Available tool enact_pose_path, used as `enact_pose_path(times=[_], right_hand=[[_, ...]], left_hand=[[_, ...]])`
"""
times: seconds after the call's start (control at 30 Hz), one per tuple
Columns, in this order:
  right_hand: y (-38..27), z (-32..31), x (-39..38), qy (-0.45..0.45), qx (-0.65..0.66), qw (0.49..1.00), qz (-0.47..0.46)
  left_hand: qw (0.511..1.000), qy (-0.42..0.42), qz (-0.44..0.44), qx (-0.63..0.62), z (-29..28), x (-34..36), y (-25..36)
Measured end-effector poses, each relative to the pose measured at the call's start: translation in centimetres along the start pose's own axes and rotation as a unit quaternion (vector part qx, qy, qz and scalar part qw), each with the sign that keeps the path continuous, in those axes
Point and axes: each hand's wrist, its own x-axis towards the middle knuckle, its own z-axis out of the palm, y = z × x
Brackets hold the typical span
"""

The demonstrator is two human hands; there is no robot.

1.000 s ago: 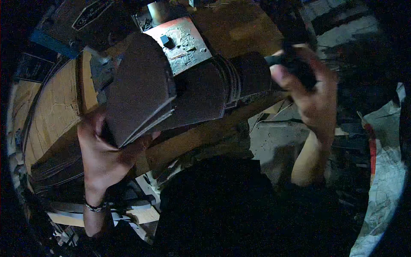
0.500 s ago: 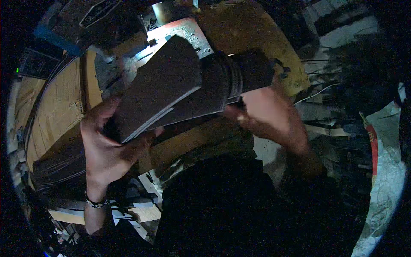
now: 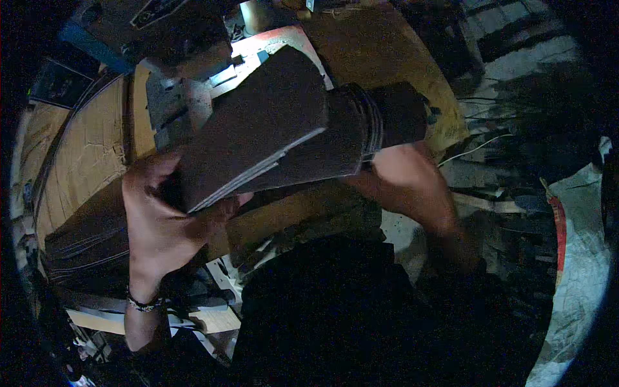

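Note:
Both hands hold a stack of dark brown flat pieces with pale cut edges, fanned apart over the work surface. My left hand, with a beaded bracelet at the wrist, is closed round the near left end, its thumb and fingers on either side. Under the far right part of the stack is my right hand; its fingers are mostly hidden behind the pieces, which rest against it. Another pile of similar dark pieces lies to the left of my left wrist.
Beyond the stack, a lamp-lit metal plate belongs to a machine, with a pale cylinder behind it. Brown cardboard stands at the left. A tan board extends at the far right. A pale sack hangs at the right edge.
The stack has shifted slightly right in the picture. My right hand's fingers, partly visible at its near edge before, are now hidden beneath it. My left hand keeps its hold.

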Motion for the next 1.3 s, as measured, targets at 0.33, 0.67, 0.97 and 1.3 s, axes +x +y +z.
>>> enact_pose_path(times=[0.33,0.67,0.97,1.3], right_hand=[[-1.2,-5.8,-1.8,0.178,0.014,0.977,0.118],[-2.2,-3.3,-0.8,0.172,0.152,0.968,0.097],[-3.2,2.5,-0.5,0.096,0.110,0.988,0.050],[-4.0,0.7,0.1,-0.231,-0.008,0.970,0.069]], left_hand=[[0.999,-0.036,-0.005,-0.017,0.0,0.1,-0.4],[0.998,0.004,0.000,-0.063,0.2,-0.4,-0.9],[1.000,-0.013,-0.014,-0.019,-0.4,0.5,0.6],[0.999,0.002,-0.006,-0.046,-0.2,0.5,0.7]])
